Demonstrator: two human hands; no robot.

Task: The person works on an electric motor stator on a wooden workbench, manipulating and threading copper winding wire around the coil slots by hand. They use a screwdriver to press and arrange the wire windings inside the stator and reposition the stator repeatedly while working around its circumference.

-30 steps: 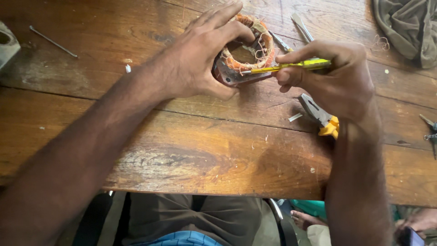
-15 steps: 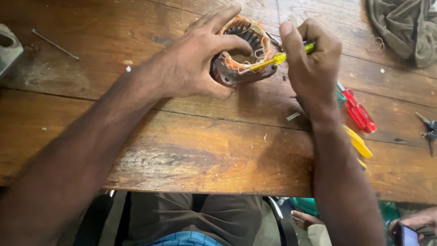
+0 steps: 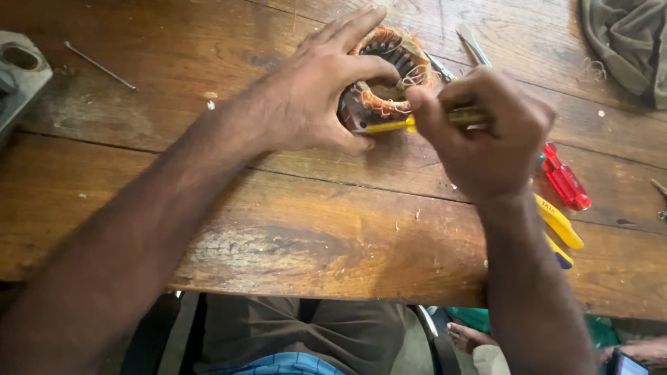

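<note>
Left grip (image 3: 313,104) clamps the stator (image 3: 384,76) on the worktop (image 3: 278,208), thumb on its near edge; right grip (image 3: 490,132) pinches a yellow tool (image 3: 389,126) at the windings. Stator judged heavy, rigid; copper wire fragile, so hold the steel core.

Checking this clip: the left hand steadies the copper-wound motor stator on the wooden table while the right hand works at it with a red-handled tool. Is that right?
Not quite. The head view shows the tool in the right hand is yellow, not red; the red-handled screwdriver lies untouched on the wooden table beside that hand. The rest stands: the left hand steadies the copper-wound stator.
</note>
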